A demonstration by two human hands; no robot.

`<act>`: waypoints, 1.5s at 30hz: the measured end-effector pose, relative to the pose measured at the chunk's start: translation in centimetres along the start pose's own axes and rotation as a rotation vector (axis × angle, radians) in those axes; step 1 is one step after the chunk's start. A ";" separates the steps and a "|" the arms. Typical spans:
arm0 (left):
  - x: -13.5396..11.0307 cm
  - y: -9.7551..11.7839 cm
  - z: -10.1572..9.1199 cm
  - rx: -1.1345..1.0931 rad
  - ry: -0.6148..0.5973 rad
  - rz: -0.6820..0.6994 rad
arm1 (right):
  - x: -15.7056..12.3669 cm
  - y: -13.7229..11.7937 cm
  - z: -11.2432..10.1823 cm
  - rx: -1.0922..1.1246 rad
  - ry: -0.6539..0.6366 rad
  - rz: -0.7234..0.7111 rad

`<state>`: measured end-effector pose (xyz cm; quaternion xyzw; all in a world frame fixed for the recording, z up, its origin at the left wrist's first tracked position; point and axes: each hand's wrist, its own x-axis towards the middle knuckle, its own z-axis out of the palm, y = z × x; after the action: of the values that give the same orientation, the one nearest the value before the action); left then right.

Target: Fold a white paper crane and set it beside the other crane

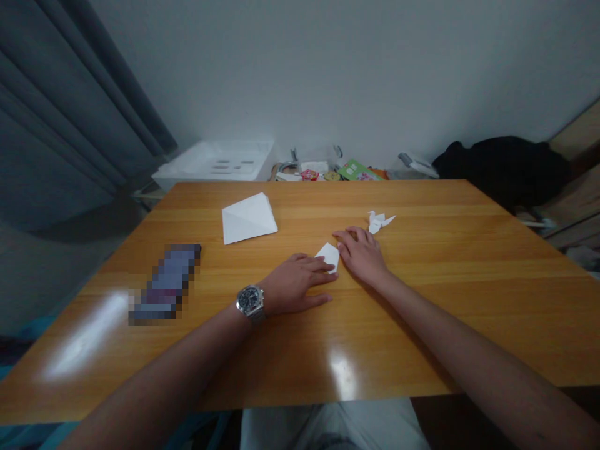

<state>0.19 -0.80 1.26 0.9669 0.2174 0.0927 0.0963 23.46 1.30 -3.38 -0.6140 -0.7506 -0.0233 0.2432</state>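
Squarely between the two hands lies a small folded paper (329,253), white and flat on the desk (422,300), a little beyond the desk's middle. The left hand (295,284) comes at it from 7 o'clock, with its fingers stretched out over the near edge. The right hand (363,255) lies at the paper's 3 o'clock side, palm down, fingertips on or just at its edge. Neither hand is clenched or pinching; both are spread flat and seem to press the piece down. How much of the paper lies under the fingers cannot be told.

The work looks like flattening a crease. I judge it would go best with the edges lined up first. One hand would then pin the piece while a fingertip of the other runs along the fold from the middle outward. A small, thick piece is likely to slide on a glossy top like this one.

A paper crane (380,220) stands near at 2 o'clock, just past the right fingertips and apart from them, close enough that a sweeping hand could brush it. A stack of white sheets (248,217) lies at 10 o'clock, well apart. A wristwatch (250,301) sits on the left wrist. At 8 o'clock a blurred dark object (165,282) rests on the desk. Beyond the far edge are a white tray (215,161) and a black bag (506,164).
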 end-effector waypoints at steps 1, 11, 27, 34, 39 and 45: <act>0.0 0.0 0.1 0.001 0.004 -0.002 | 0.1 0.1 0.1 0.003 -0.004 0.010; -0.2 -0.2 0.6 -0.003 0.021 0.001 | 0.0 1.0 -0.1 0.030 -0.103 -0.014; -0.1 0.0 0.3 0.024 0.000 0.016 | -0.1 0.8 -0.8 -0.003 -0.194 -0.046; -0.1 -0.2 0.4 0.025 0.003 0.017 | -0.1 0.9 -0.6 0.008 -0.140 -0.057; -0.1 -0.4 0.6 0.006 -0.034 0.011 | -0.1 0.9 -0.5 -0.005 -0.142 -0.036; -0.1 -0.5 0.7 0.003 -0.057 0.008 | 0.0 0.9 -0.4 0.010 -0.123 -0.026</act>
<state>0.03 -0.49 0.49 0.9701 0.2111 0.0653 0.1005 24.40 1.37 -3.31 -0.6033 -0.7721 0.0152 0.1992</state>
